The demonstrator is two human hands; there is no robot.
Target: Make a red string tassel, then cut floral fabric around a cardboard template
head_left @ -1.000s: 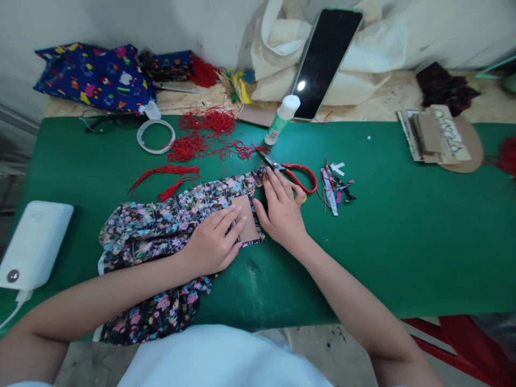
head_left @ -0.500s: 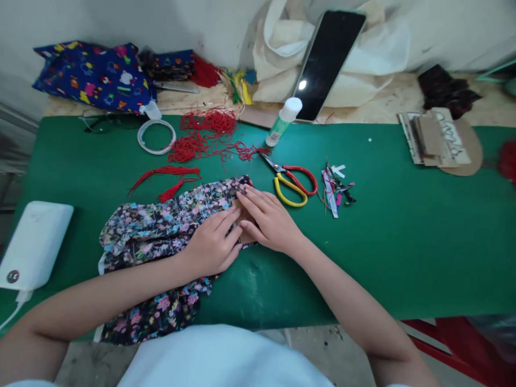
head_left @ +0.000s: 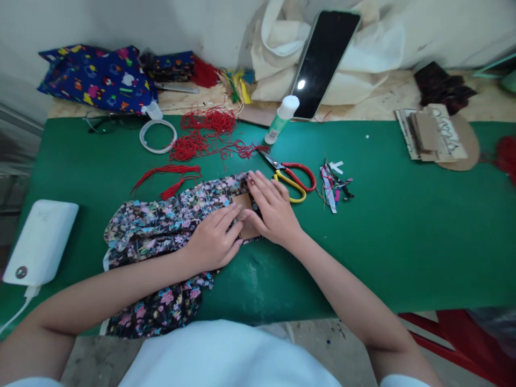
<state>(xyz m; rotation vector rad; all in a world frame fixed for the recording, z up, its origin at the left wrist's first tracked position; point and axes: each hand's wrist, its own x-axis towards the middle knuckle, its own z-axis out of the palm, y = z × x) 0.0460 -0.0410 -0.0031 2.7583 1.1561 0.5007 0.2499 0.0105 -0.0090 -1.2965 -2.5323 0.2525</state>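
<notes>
A floral cloth (head_left: 161, 220), dark with pink and blue flowers, lies gathered on the green table. A small brown cardboard piece (head_left: 249, 231) rests on its right end. My left hand (head_left: 213, 239) lies over the cloth, its slightly bent fingertips pressing on the cardboard. From the right, my right hand (head_left: 276, 212) lies with long, spread fingers along the cloth's right edge. Its thumb reaches across the cardboard to the left fingertips. Part of the cardboard and the cloth edge are hidden under my hands. Scissors (head_left: 292, 180) with one red and one yellow handle lie just beyond my right hand.
Red threads (head_left: 209, 126), red tassels (head_left: 173, 177), a white ring (head_left: 158, 136) and a glue stick (head_left: 282, 119) lie farther back. A phone (head_left: 326, 59) leans behind. Fabric scraps (head_left: 336, 185) and cardboard pieces (head_left: 429, 134) are to the right. A white power bank (head_left: 42, 239) sits left.
My right hand has shifted slightly, its fingers spreading toward the cloth's far right edge. More of the cardboard shows between my hands. My left hand stays nearly in place.
</notes>
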